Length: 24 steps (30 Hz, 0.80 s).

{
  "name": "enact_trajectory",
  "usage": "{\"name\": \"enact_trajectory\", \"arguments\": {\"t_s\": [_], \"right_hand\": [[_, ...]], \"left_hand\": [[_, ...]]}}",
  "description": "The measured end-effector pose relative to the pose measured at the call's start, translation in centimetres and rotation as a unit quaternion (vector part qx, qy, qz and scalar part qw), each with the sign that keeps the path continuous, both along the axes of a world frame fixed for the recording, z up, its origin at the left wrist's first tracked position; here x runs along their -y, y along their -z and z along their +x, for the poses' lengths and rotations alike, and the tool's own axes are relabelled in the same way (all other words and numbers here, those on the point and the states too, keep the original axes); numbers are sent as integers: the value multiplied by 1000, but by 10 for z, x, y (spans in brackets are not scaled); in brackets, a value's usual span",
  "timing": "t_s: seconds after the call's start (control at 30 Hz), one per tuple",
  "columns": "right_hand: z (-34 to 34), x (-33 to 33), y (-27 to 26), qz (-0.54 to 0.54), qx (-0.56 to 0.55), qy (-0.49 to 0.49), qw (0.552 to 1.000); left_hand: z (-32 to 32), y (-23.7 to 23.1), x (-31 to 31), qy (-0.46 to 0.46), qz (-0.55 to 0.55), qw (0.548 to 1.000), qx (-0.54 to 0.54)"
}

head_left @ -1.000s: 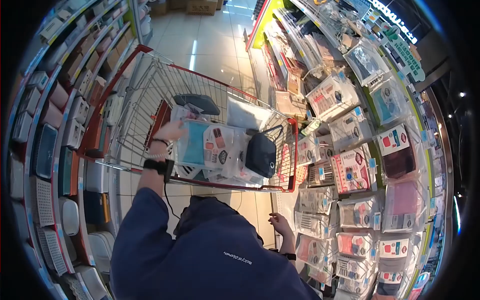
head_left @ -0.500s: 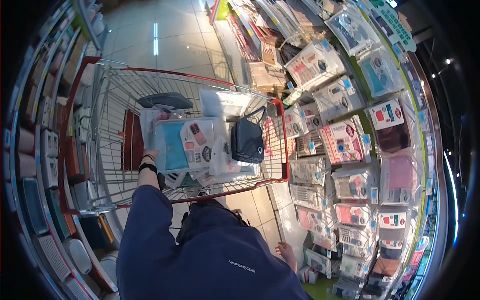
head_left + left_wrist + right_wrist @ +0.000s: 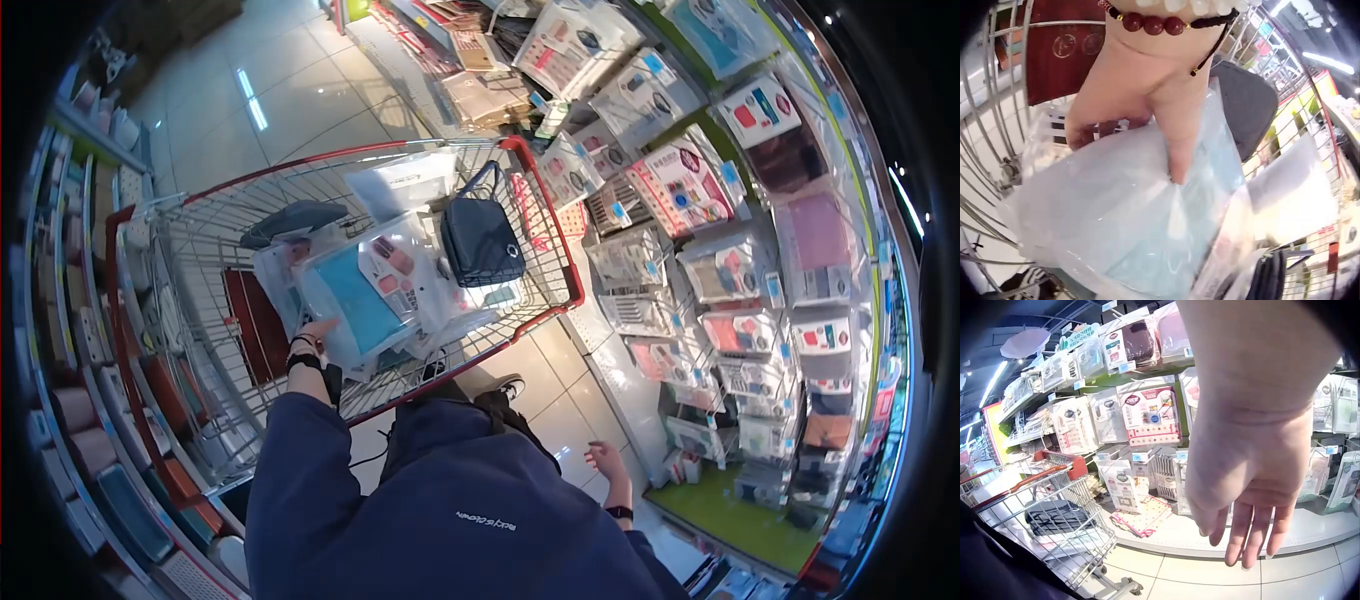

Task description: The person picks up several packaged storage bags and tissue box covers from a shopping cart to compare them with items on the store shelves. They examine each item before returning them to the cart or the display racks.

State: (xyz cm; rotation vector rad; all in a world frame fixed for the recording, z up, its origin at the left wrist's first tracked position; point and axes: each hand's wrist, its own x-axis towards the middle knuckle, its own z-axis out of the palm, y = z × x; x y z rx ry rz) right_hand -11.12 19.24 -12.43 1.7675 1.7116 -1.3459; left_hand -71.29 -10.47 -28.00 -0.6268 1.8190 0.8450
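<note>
My left hand (image 3: 312, 340) reaches into the shopping cart (image 3: 330, 155) and pinches the near-left edge of a clear plastic package with light-blue fabric (image 3: 355, 300). In the left wrist view the thumb presses on top of the package (image 3: 1129, 212), and the fingers curl under its edge, partly hidden. A printed card with a pink picture (image 3: 393, 262) shows at the package's right side. My right hand (image 3: 604, 460) hangs loosely beside my body with nothing in it. Seen from the right wrist, its fingers (image 3: 1260, 528) point down in front of the shelf.
Also in the cart are a dark-blue handled bag (image 3: 482, 240), a white plastic package (image 3: 400, 185), a dark grey item (image 3: 293, 223) and a dark-red panel (image 3: 257, 325). Hanging packages (image 3: 685, 185) fill the rack at right. Shelves with boxes and baskets (image 3: 130, 510) line the left.
My left hand has moved from above the blue package to its left edge and taken hold there. The head view has turned, so the cart appears tilted and farther left. The right hand still hangs free.
</note>
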Motion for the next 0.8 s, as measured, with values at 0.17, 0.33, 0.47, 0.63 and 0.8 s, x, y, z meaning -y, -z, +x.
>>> {"name": "enact_trajectory", "arguments": {"t_s": [0.17,0.33,0.47,0.63,0.8], "right_hand": [[-19,-13,12,43,-28,-48,998],[-77,-31,-27,129,-85,-100,983],[-133,-35,-62,127,-241,-65,960],[-165,-39,-131,-30,-552,78,830],[-118,-51,-131,26,-656,378,653]], "left_hand": [[-29,-49,-41,-4,237,949,-209],[13,-281,-88,96,308,886,-332],[48,-334,-69,-3,308,861,-406],[97,-313,-101,43,459,832,-310],[152,-250,-139,293,480,784,-261]]}}
